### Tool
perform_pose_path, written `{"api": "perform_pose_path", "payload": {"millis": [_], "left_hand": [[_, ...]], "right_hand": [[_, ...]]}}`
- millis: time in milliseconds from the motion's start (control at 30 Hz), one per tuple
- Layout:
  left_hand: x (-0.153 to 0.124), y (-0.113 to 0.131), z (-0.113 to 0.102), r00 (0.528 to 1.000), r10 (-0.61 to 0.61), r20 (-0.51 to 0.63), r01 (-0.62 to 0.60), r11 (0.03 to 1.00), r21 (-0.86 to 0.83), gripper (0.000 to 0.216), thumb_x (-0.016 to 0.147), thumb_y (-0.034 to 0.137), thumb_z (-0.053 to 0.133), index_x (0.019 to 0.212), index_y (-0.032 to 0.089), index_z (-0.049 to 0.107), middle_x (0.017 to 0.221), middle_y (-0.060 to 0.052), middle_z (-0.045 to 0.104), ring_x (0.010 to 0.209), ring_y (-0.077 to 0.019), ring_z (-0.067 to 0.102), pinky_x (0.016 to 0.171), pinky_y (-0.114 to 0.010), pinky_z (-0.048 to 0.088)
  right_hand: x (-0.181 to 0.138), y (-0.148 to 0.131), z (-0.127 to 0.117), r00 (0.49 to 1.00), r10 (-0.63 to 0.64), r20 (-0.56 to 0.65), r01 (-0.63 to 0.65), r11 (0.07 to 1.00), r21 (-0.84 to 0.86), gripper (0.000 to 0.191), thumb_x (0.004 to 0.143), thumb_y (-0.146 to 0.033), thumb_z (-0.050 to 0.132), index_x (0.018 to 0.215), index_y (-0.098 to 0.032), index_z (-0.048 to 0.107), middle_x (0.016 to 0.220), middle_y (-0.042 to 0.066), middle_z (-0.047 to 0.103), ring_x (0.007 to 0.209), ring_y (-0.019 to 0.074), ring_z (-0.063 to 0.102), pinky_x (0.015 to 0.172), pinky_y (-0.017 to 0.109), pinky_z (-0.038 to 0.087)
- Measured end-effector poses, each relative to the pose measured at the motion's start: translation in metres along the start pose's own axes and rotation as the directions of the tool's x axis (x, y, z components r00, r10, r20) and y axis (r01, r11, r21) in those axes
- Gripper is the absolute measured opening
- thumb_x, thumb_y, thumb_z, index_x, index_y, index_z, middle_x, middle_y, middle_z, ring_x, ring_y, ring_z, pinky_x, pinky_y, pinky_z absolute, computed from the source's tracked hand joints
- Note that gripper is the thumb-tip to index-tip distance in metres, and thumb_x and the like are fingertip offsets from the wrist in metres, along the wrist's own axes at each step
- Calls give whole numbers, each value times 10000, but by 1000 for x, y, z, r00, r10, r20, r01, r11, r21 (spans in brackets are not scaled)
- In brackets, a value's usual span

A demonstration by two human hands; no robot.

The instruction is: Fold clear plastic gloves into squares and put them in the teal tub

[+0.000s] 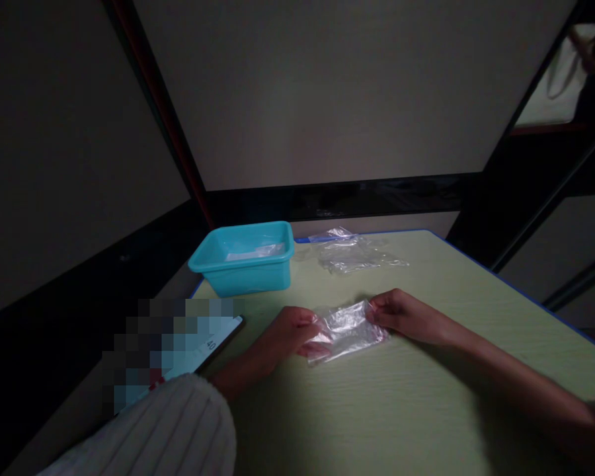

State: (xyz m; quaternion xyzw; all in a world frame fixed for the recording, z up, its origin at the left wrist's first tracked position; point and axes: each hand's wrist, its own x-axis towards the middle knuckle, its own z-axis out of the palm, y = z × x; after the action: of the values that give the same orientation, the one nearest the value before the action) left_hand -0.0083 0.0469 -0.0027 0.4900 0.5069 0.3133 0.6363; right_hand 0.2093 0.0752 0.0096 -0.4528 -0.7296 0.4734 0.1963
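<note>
Leftmost, one device with a lit screen [218,336], tilted, part of its face blurred out; beside it, pale ribbed fabric [173,430], sleeve or knee, cannot tell which.

Next, one turquoise bin [252,279], open-topped, upright near the far left corner of the desk [456,291]; inside, some whitish clear film [258,252], count not readable.

Then one left hand [290,330], fingers closed on the near-left end of a clear plastic bag, part of the grip seen through the film.

Centre, that clear plastic bag [351,329], one, creased and shiny, spanning the space between the two hands above the desk's middle; whether its lower edge touches the desk is unclear. Behind it, one loose heap of clear film [350,256], crumpled, right of the bin and apart from it.

Rightward, one right hand [401,314], thumb and fingers pinched together on the bag's upper right corner.

Step in hand, as judged: spreading or straightening the bag. Next move appears to call for both pinches kept light and even, the thin film being apt to crease or slip.
</note>
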Motion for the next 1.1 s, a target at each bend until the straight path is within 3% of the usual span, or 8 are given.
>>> {"api": "perform_pose_path", "payload": {"millis": [333,667,900,1100], "left_hand": [[2,-3,2,997,8,-78,-3,998,63,207,702,293,623,637,139,500,591,-18,640,509,-164,656,492,-238,504],[5,0,0,964,166,-208,-130,975,179,110,703,223,593,653,141,539,574,23,588,455,-120,627,368,-138,420],[2,3,-2,939,239,-246,-172,949,265,48,690,171,555,659,138,540,612,19,584,476,-129,635,354,-143,425],[3,3,-6,911,313,-270,-202,907,370,113,655,101,523,747,162,502,552,66,530,425,-92,563,343,-138,405]], "right_hand": [[-4,6,5,989,-27,-146,18,998,-63,361,693,-509,541,593,-165,498,505,-28,438,461,85,351,436,226,266],[-5,9,9,967,-98,-235,42,972,-231,267,753,-398,440,628,-172,509,532,18,517,468,118,440,435,237,334],[-5,9,9,960,-122,-253,32,942,-333,256,776,-359,420,634,-174,526,534,28,550,471,132,476,452,248,340],[-5,11,10,944,-124,-307,5,932,-361,204,762,-278,472,905,-145,529,579,18,580,499,154,524,467,255,366]]}}
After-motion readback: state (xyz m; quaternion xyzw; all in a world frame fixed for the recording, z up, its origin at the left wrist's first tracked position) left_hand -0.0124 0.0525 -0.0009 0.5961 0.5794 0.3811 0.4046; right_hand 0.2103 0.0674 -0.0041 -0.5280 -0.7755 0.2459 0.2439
